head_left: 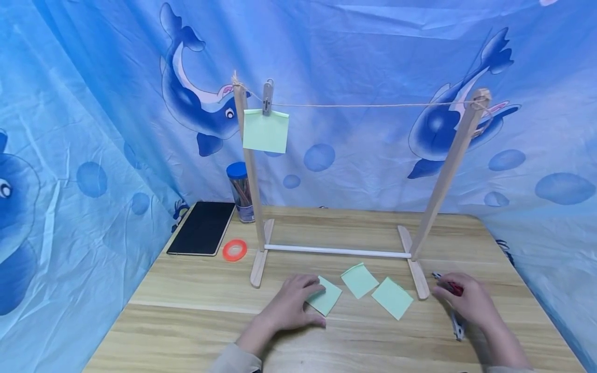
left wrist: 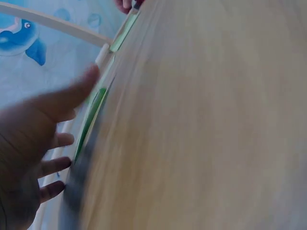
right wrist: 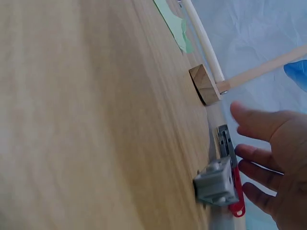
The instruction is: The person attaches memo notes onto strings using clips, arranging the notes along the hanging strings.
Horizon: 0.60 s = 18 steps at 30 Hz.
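Note:
In the head view, my left hand (head_left: 291,305) lies over the left side of a pale green paper square (head_left: 328,298). Its thumb and fingers are spread apart, also in the left wrist view, where the paper's green edge (left wrist: 91,117) is beside them. Two more green squares (head_left: 360,281) (head_left: 393,298) lie to the right. My right hand (head_left: 468,300) hovers near a red item with a grey end (right wrist: 237,191), whose kind I cannot make out. A grey clip (right wrist: 217,183) stands close by. The right thumb and fingers are apart, with nothing visibly pinched.
A wooden stand (head_left: 446,181) carries a string (head_left: 354,105). From its left end a grey clip (head_left: 268,97) hangs a green square (head_left: 266,132). Left of the stand are a black notebook (head_left: 201,228), an orange-red tape roll (head_left: 235,250) and a blue-lidded jar (head_left: 241,194).

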Motion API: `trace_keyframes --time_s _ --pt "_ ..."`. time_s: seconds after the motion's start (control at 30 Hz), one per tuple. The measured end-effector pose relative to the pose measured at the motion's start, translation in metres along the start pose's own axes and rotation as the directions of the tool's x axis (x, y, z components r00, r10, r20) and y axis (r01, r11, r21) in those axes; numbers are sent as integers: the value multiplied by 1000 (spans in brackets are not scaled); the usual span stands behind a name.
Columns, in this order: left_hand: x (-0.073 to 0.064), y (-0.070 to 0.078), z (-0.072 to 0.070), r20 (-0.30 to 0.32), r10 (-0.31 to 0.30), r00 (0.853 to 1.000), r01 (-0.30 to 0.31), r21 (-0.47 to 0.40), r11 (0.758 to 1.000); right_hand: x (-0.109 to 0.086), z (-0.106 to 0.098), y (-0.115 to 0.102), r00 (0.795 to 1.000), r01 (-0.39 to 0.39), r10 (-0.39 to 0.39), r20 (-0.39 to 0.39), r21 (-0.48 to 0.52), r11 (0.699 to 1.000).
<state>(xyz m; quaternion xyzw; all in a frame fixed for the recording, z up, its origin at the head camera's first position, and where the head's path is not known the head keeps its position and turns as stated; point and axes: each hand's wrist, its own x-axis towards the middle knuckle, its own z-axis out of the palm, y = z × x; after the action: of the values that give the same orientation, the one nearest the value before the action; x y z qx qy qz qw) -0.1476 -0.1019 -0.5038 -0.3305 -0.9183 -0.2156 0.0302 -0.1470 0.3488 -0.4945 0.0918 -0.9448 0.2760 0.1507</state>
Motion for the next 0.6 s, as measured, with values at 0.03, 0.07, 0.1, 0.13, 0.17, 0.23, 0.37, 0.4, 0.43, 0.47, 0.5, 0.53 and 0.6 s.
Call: trace_keyframes --time_s 0.03,0.07,0.1,0.13,0.17,0.23,0.37,0.4,0.43,0.47,0.5,0.53,0.6 --pt "0 0 2 3 4 1000 -4 16 1000 1 1 1 1000 0 0 11 -13 1000" --pt "0 0 3 2 9 1000 -9 38 999 2 1 1 1000 -2 2 20 -25 1000" --pt "0 0 4 0 11 1000 -11 57 998 3 2 2 999 -3 4 32 -33 999" --pt "0 0 5 -6 11 1000 -11 74 997 4 2 2 999 -9 11 42 -45 999" --pt "0 0 5 -11 12 1000 -11 87 996 5 3 2 998 -11 14 53 -53 999" --pt "1 1 4 -19 11 1000 -9 107 994 7 3 2 997 -34 39 66 -71 997" --pt "3 3 3 -32 -17 999 20 107 994 13 2 3 989 -83 93 116 -89 993" --pt "4 4 3 -34 -26 999 29 102 994 14 2 3 986 -93 105 131 -93 991" --pt "6 4 3 -35 -35 999 38 95 995 17 2 4 983 -96 109 147 -96 991" --pt "7 5 3 -36 -37 999 40 87 995 18 2 5 982 -95 110 154 -101 990" --pt "8 6 3 -34 -38 999 41 83 996 20 3 6 981 -95 111 159 -107 990" --pt "10 7 4 -28 -39 999 41 80 996 22 3 7 980 -98 116 163 -111 989" --pt "12 9 4 -11 -46 999 47 74 996 23 4 9 979 -101 119 167 -115 988"
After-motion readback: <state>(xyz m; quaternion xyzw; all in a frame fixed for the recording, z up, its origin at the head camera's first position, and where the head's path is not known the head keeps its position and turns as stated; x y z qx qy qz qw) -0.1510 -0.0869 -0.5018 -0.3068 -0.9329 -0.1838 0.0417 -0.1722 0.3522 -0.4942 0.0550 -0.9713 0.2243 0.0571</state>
